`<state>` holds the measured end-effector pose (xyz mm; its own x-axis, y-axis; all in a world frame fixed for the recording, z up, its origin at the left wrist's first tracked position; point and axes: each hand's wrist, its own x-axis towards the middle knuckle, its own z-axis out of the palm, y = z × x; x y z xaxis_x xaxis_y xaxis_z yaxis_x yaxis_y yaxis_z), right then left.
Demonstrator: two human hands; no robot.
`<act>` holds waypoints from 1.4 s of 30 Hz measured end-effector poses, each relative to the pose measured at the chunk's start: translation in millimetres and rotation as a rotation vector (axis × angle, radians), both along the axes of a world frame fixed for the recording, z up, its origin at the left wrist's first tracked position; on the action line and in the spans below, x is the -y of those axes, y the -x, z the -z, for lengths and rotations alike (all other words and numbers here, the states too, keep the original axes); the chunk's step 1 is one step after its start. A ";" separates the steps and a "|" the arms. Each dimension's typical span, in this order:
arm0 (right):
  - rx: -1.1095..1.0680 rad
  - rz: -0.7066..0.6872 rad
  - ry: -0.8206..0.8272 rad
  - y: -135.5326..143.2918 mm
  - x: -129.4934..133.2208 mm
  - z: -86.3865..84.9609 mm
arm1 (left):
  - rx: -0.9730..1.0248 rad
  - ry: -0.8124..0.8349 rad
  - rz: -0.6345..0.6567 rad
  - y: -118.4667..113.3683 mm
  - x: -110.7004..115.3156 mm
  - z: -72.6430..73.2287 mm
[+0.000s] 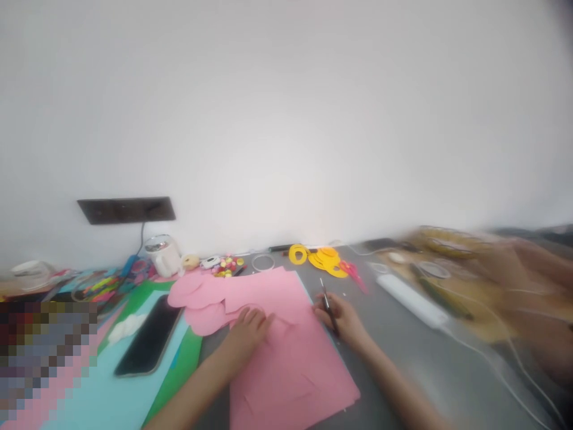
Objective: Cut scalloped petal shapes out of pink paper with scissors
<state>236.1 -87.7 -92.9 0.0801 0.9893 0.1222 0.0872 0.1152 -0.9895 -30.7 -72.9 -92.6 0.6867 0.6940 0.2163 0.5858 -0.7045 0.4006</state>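
Note:
My left hand (248,331) lies with outstretched fingers on a pink paper sheet (286,370). Cut lines and creases show in the sheet, and a bluish edge shows beneath its right side. Rounded pink paper cutouts (199,292) lie beyond my left fingers and partly overlap. In my right hand (342,316) is a slim black pen-like tool (329,307) with a thin silvery tip pointing up and away from me. That hand is closed round the tool beside the sheet's right edge; the tool's exact kind is not clear.
Left are a phone (152,337), blue paper (101,382), green paper (190,358) and a white mug (162,257). Yellow paper rings (324,260) and pink scissors (353,275) lie at the back. A white power strip (412,300) and another person's blurred arm (514,275) are right.

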 end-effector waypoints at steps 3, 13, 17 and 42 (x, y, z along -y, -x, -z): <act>-0.023 -0.033 -0.011 -1.9 3.6 3.8 | 0.144 0.050 0.003 -2.3 -6.9 -5.4; -0.203 -0.102 -0.105 -15.1 -2.6 -7.1 | 0.885 0.458 -0.353 8.8 -7.7 -77.1; -0.231 -0.124 -0.096 6.1 -0.3 -11.7 | 1.036 0.552 -0.382 14.5 -9.9 -76.0; -0.329 -0.105 -0.149 70.3 -78.0 -72.2 | 0.784 0.788 -0.262 -6.4 -42.8 -62.9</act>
